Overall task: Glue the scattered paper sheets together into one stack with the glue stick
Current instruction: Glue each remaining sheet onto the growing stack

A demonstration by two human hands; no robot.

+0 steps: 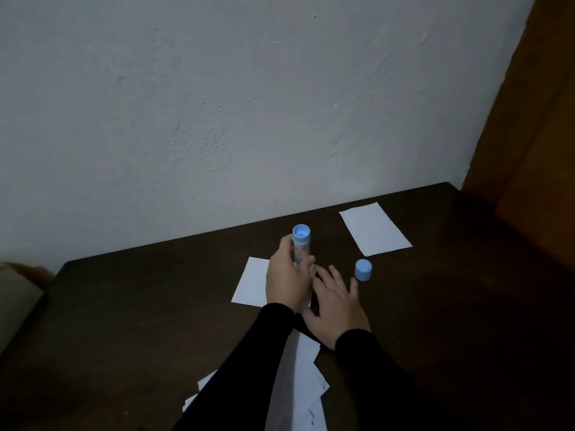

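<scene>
Left hand gripping upright glue stick over nearest sheet; right hand spread flat, seemingly pinning it.

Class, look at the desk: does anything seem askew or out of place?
The sheets are scattered. One sheet lies skewed near the wall, another under the left hand, and a loose pile sits fanned between the sleeves. The cap stands apart from the glue stick, beside the right hand.
</scene>
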